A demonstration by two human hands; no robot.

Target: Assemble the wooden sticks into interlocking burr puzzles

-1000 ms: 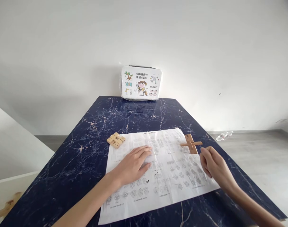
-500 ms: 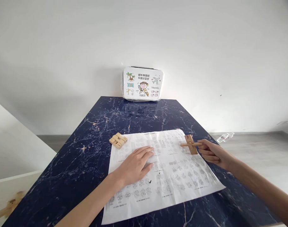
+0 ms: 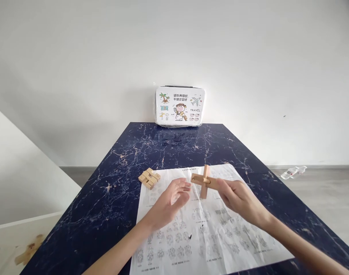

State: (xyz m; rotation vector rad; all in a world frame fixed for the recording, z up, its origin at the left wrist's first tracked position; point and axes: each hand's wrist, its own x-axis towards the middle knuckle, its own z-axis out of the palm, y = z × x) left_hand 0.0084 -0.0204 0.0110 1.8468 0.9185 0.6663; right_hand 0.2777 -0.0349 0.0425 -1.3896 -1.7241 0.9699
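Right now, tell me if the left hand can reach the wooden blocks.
Probably yes: the left hand is open and empty beside the wooden blocks, nothing between; the right hand holds the wooden cross.

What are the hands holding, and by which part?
The right hand holds a light wooden cross-shaped puzzle by one end of its horizontal bar; the left hand holds nothing.

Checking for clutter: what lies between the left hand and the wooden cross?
Nothing: in the head view, only a narrow gap above the printed sheet separates the left hand from the wooden cross.
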